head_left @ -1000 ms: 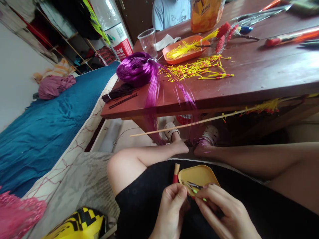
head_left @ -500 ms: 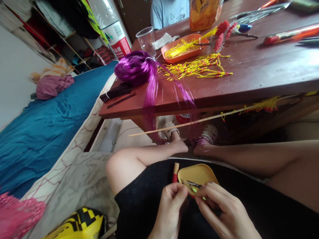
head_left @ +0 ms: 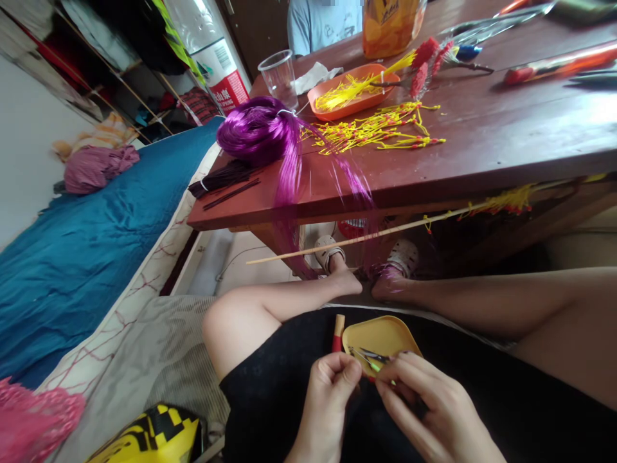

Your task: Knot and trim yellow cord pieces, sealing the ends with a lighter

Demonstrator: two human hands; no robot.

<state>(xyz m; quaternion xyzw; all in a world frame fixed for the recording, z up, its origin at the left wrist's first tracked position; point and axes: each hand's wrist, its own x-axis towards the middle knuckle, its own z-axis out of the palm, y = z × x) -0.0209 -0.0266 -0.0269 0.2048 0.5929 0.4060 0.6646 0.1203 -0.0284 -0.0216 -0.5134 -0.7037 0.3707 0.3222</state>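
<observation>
Over my lap, my left hand (head_left: 328, 399) is closed in a pinch of thumb and forefinger; whatever sits between the fingertips is too small to make out. My right hand (head_left: 429, 399) grips small snips (head_left: 375, 355), their dark pointed blades directed at the left fingertips. A bright green bit shows by the right fingers, and I cannot tell whether it belongs to the snips. Behind both hands a shallow yellow tray (head_left: 385, 329) rests on the dark cloth of my lap. Beside its left edge stands a short stick (head_left: 339, 331), pale at the top and red below.
On the red-brown table (head_left: 409, 173) lie a purple fibre bundle (head_left: 255, 132), yellow knotted cords (head_left: 380, 128), dark sticks (head_left: 226, 177) and an orange tray (head_left: 357, 109). A thin rod (head_left: 337, 245) with yellow cords runs below the table edge. A person (head_left: 322, 29) sits opposite.
The whole view has shifted very slightly, so the table things appear a little further left. Both hands keep the same pose, with the snips still in the right one.
</observation>
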